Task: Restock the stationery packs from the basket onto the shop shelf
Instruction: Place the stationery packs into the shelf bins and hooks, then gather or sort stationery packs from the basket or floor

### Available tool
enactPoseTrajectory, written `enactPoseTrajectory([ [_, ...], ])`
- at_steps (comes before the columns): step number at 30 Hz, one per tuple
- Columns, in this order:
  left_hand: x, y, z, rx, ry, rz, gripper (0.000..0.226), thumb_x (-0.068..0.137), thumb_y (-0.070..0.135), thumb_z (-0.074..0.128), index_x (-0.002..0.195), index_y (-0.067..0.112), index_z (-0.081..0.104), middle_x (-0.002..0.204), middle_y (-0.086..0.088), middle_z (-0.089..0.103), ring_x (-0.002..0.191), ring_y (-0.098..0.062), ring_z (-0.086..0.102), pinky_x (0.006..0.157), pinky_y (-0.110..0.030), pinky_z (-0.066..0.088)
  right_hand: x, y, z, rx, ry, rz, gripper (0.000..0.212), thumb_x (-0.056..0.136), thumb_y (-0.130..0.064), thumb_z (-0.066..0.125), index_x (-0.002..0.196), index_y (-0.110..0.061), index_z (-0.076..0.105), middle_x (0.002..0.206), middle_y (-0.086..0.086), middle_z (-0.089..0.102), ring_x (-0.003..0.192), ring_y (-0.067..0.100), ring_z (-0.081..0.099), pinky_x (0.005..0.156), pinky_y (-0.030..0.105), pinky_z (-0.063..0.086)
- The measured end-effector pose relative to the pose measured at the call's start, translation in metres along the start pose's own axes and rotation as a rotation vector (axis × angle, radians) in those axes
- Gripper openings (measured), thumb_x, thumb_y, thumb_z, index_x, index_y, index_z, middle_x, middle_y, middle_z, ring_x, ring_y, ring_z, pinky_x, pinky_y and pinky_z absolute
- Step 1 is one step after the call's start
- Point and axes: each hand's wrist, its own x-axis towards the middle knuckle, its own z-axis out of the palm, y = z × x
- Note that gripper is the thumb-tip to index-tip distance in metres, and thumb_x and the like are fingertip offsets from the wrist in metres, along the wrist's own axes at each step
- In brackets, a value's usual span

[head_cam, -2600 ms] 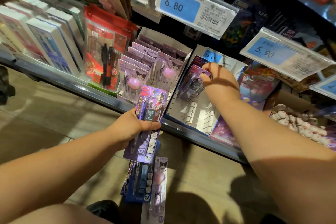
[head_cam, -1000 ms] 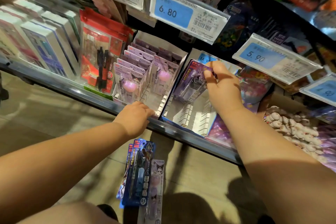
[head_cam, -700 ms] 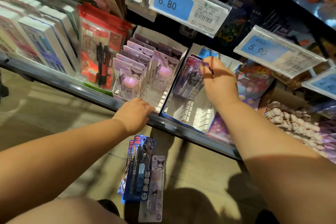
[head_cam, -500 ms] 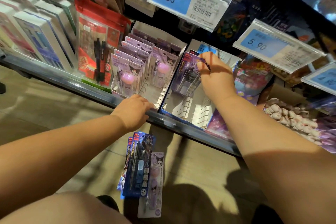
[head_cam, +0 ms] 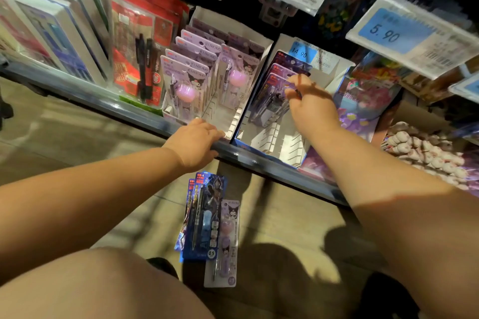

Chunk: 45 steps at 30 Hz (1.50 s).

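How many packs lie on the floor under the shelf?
3: top blue pack; lower blue pack peeking out at its left; purple pack at its right. Others may be hidden beneath.

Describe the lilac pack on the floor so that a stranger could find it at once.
Below the shelf edge that the left hand holds, a few pen packs lie on the floor. The lilac pack is the lowest, rightmost one: pale, with a cartoon character, against dark blue packs.
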Motion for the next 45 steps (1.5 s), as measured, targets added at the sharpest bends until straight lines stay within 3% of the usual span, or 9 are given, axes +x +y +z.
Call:
enactPoseTrajectory([
  [5, -0.006, 0.0, 0.002, 0.046, -0.011, 0.017, 0.06, 0.091, 0.033, 0.058, 0.146, 0.021, 0.036, 0.145, -0.002, 0.043, 0.134, -0.025, 0.031, 0.11, -0.043, 0.034, -0.029, 0.005, 0.013, 0.136, 0.33, -0.02, 0.038, 0.089, -0.028, 0.06, 0.121, -0.008, 0.055, 0.122, 0.017, 0.051, 0.113, 0.036, 0.048, 0.095, 0.039, 0.038],
  [9, -0.009, -0.001, 0.005, 0.022, 0.001, 0.034, 0.063, 0.09, 0.03, 0.06, 0.147, 0.019, 0.034, 0.148, -0.004, 0.039, 0.137, -0.025, 0.027, 0.111, -0.042, 0.032, -0.06, 0.001, 0.031, 0.211, 0.469, -0.198, 0.024, 0.081, -0.018, 0.062, 0.099, -0.002, 0.059, 0.097, 0.014, 0.056, 0.096, 0.026, 0.048, 0.087, 0.036, 0.038],
  [17, -0.042, -0.014, 0.041, -0.017, 0.146, 0.176, 0.073, 0.072, 0.02, 0.075, 0.138, 0.005, 0.048, 0.141, -0.017, 0.048, 0.126, -0.04, 0.044, 0.108, -0.049, 0.038, -0.142, -0.01, 0.113, 0.175, -0.588, 0.166, 0.018, 0.09, -0.033, 0.061, 0.105, -0.023, 0.058, 0.093, -0.006, 0.052, 0.083, 0.017, 0.053, 0.067, 0.024, 0.036],
  [24, -0.08, -0.01, 0.08, -0.288, -0.222, -0.084, 0.052, 0.083, 0.024, 0.067, 0.133, 0.013, 0.054, 0.126, -0.015, 0.057, 0.119, -0.032, 0.053, 0.101, -0.031, 0.039, -0.175, -0.009, 0.174, 0.114, -0.96, 0.471, 0.039, 0.09, -0.038, 0.06, 0.119, -0.013, 0.053, 0.106, 0.007, 0.059, 0.099, 0.023, 0.061, 0.08, 0.03, 0.049],
  [30, -0.088, -0.01, 0.101, -0.382, -0.481, -0.365, 0.051, 0.084, 0.038, 0.068, 0.125, 0.011, 0.053, 0.125, -0.01, 0.058, 0.115, -0.025, 0.055, 0.084, -0.025, 0.042, -0.185, -0.009, 0.196, 0.202, -0.87, 0.802, 0.066, 0.083, -0.046, 0.066, 0.134, -0.012, 0.043, 0.133, 0.011, 0.049, 0.11, 0.023, 0.054, 0.076, 0.025, 0.041],
  [34, -0.085, -0.01, 0.116, -0.527, -0.481, -0.483, 0.054, 0.078, 0.041, 0.073, 0.121, 0.013, 0.056, 0.12, -0.006, 0.062, 0.105, -0.021, 0.06, 0.081, -0.023, 0.045, -0.192, -0.005, 0.235, 0.456, -0.779, 0.982, 0.135, 0.045, -0.092, 0.056, 0.145, -0.006, 0.029, 0.134, 0.019, 0.048, 0.117, 0.031, 0.055, 0.091, 0.033, 0.048],
  [37, -0.084, -0.008, 0.121, -0.617, -0.44, -0.58, 0.056, 0.077, 0.037, 0.075, 0.122, 0.011, 0.054, 0.118, -0.005, 0.063, 0.103, -0.021, 0.061, 0.079, -0.022, 0.045, -0.187, -0.003, 0.242, 0.458, -0.788, 0.984, 0.127, 0.036, -0.077, 0.072, 0.137, -0.006, 0.04, 0.123, 0.017, 0.058, 0.106, 0.031, 0.063, 0.087, 0.04, 0.054],
  [40, -0.083, -0.005, 0.121, -0.657, -0.401, -0.626, 0.053, 0.08, 0.032, 0.075, 0.122, 0.009, 0.052, 0.117, -0.007, 0.062, 0.1, -0.02, 0.06, 0.075, -0.021, 0.043, -0.174, -0.012, 0.227, 0.484, -0.818, 1.016, 0.101, 0.065, -0.046, 0.082, 0.138, 0.002, 0.032, 0.127, 0.014, 0.057, 0.11, 0.032, 0.06, 0.094, 0.038, 0.049],
  [45, -0.085, -0.004, 0.123, -0.674, -0.362, -0.651, 0.048, 0.081, 0.029, 0.074, 0.118, 0.008, 0.052, 0.114, -0.007, 0.062, 0.088, -0.015, 0.055, 0.069, -0.021, 0.04, -0.168, -0.014, 0.214, 0.421, -0.902, 0.893, 0.097, 0.068, -0.047, 0.08, 0.141, -0.004, 0.031, 0.135, 0.012, 0.052, 0.119, 0.028, 0.056, 0.1, 0.038, 0.046],
])
